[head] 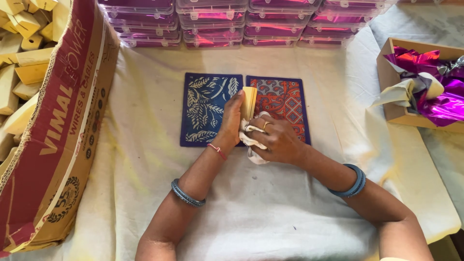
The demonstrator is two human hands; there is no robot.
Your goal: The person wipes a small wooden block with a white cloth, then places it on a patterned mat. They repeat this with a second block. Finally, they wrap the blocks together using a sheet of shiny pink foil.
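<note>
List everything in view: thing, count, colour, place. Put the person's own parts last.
Yellow block: one, pale yellow, held upright over the two mats.
White cloth: one, crumpled, under the right hand against the block.
Blue mat: one, dark blue with pale leaf print, centre of table.
Red mat: one, orange-red patterned, touching the blue mat's right side.
Large carton: one, red and brown, left, full of pale yellow blocks.
Clear boxes: several stacks, magenta inside, far edge.
Small carton: one, brown, right, holding magenta foil and cream paper.
Tablecloth: one, off-white.
Left hand: on the block.
Right hand: on the cloth.
</note>
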